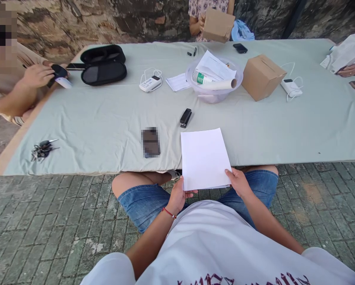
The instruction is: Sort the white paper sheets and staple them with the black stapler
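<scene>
A small stack of white paper sheets (205, 160) extends over the table's near edge, its far part above the cloth. My left hand (179, 196) grips its near left corner, with the thumb at the edge and fingers underneath. At the near right corner, my right hand (238, 181) pinches the sheets, thumb on top. Just beyond the paper lies a black stapler (185, 118). To the left of the paper is a dark, pixelated flat object (150, 142).
A clear plastic bowl (216, 95) holds papers and a cardboard-cored roll, beside a cardboard box (263, 77). Keys (44, 149) lie at left, near an unzipped black case (103, 65). White corded devices rest on the cloth. Other people handle things around the table.
</scene>
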`<state>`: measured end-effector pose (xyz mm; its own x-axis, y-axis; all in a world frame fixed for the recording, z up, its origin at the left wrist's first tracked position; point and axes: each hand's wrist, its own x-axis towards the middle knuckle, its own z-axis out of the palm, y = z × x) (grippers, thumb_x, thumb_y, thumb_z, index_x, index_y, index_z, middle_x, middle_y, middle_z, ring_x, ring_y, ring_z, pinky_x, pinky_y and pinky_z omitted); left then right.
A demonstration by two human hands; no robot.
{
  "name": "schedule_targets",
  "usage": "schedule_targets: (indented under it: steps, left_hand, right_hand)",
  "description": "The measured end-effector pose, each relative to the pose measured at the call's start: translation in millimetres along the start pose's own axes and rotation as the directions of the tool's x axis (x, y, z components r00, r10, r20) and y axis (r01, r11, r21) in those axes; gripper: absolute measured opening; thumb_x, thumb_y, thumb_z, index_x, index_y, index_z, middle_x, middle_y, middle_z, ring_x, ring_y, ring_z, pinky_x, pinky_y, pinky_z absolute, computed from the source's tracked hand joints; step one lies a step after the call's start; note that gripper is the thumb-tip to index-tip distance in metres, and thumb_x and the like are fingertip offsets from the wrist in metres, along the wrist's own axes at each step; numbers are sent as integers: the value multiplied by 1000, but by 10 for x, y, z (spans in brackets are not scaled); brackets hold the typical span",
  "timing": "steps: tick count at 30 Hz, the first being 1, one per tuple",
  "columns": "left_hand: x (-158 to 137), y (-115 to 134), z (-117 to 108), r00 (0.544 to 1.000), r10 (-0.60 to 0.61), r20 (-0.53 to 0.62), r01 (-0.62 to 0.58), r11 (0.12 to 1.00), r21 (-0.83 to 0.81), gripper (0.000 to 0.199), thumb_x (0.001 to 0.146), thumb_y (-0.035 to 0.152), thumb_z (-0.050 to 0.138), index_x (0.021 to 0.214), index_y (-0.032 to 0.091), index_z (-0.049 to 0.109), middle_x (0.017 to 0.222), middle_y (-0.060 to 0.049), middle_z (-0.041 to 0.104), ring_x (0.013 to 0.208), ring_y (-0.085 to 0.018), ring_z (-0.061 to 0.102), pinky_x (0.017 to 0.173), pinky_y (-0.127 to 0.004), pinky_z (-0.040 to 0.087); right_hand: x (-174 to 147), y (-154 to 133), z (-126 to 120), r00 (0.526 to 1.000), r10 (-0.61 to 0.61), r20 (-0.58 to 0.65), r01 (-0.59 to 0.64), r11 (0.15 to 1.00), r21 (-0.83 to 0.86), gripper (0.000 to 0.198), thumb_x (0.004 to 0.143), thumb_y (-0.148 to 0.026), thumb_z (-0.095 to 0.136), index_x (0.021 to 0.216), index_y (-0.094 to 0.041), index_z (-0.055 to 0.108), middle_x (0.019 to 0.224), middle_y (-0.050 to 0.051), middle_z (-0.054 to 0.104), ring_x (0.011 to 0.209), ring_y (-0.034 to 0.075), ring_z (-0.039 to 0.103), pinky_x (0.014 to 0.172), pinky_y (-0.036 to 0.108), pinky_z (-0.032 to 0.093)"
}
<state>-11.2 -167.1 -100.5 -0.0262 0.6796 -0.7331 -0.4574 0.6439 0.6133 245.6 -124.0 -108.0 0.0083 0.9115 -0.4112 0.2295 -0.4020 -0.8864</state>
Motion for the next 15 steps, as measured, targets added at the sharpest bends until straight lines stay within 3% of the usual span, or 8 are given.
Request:
schedule_targets:
  steps: [7, 11, 15]
  left_hand:
    - [-1, -14, 5, 997, 67, 45, -70, 996, 53, 39, 82, 44, 67, 105, 14, 59, 85, -9, 70, 59, -16, 67, 43, -20, 49]
    - [10, -37, -7, 995, 86, 41, -89, 994, 64, 37, 80, 41, 70, 103, 14, 59, 83, -8, 69, 58, -15, 66, 44, -20, 49]
    - [25, -54, -20, 996, 83, 27, -85, 995, 56, 39, 82, 46, 66, 102, 13, 60, 82, -9, 69, 59, -15, 66, 43, -21, 49]
  right_hand:
    - [-26, -74, 142, 995, -99, -11, 95, 978, -183, 43, 81, -59, 52, 83, -19, 67, 74, 4, 67, 72, 21, 57, 61, 29, 44]
    - [-13, -65, 88, 993, -87, -77, 71, 978, -195, 38, 75, -59, 61, 78, -22, 65, 69, 4, 65, 66, 20, 57, 58, 28, 43]
    - [-12, -42, -8, 998, -53, -47, 42, 980, -197, 39, 74, -61, 63, 69, -22, 63, 60, 1, 62, 57, 18, 52, 53, 27, 39]
